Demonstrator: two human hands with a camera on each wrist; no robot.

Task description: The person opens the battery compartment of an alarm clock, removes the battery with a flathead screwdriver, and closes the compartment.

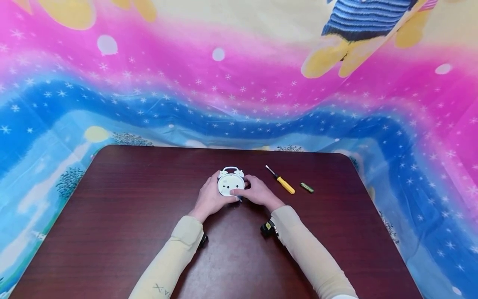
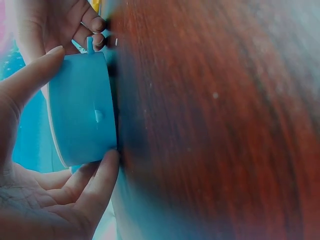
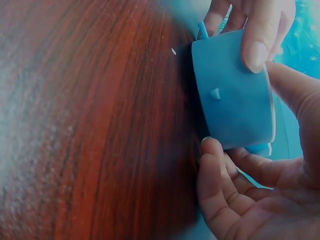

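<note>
A white twin-bell alarm clock (image 1: pixel 226 189) lies on the table with its back facing up and its handle toward the far side. It looks bluish in both wrist views. My left hand (image 1: pixel 210 198) grips it from the left, the thumb along the near side wall and the fingers round the opposite side. From the right, my right hand (image 1: pixel 259 193) holds it too, thumb on the back's edge and fingers curled at the side. A small leg (image 3: pixel 202 30) sticks out of the clock's side wall. The clock's face is hidden.
Right of the clock lies a screwdriver (image 1: pixel 285 185) with a yellow handle, and beyond it a green battery (image 1: pixel 306 187). The dark red-brown table (image 1: pixel 130 224) ends at a printed cloth backdrop (image 1: pixel 224 99). A tiny pale speck (image 3: pixel 173 51) is on the tabletop near the clock.
</note>
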